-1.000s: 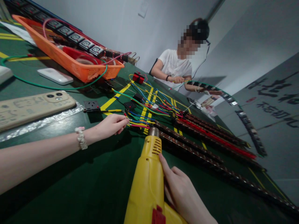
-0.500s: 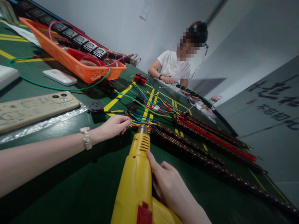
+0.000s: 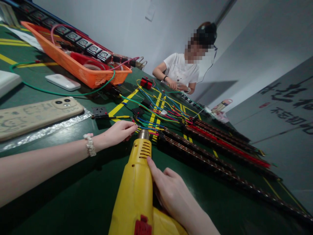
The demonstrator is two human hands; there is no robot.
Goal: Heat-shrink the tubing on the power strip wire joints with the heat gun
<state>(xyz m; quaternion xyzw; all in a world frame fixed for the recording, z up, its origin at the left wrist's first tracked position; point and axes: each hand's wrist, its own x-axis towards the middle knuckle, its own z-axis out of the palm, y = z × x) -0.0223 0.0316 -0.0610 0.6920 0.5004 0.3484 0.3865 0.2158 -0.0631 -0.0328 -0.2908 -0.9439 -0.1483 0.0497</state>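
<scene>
My right hand [image 3: 168, 182] is wrapped around a yellow heat gun [image 3: 134, 182], its thumb lying along the body. The metal nozzle [image 3: 143, 134] points away from me at a bunch of coloured wires [image 3: 151, 128]. Just left of the nozzle, my left hand [image 3: 121, 132] is closed in a pinch on wire ends; which strands it holds is partly hidden by the fingers. Past those fingertips lie a black socket module [image 3: 100, 112] and a smaller black part [image 3: 138, 112], with wires running from them. The wires lead right into long dark strips [image 3: 195, 153] on the green table [image 3: 80, 192].
An orange basket [image 3: 73, 70] holding cables and a socket strip stands at the back left. Near me on the left lie a phone [image 3: 41, 114], a white device [image 3: 63, 81] and a clear plastic bag [image 3: 61, 129]. Across the table a person [image 3: 181, 70] works with both hands.
The heat gun in my right hand has shifted left, bringing its nozzle closer to my left fingertips. My left hand stays put. Across the table, the person's dark strip has been lowered.
</scene>
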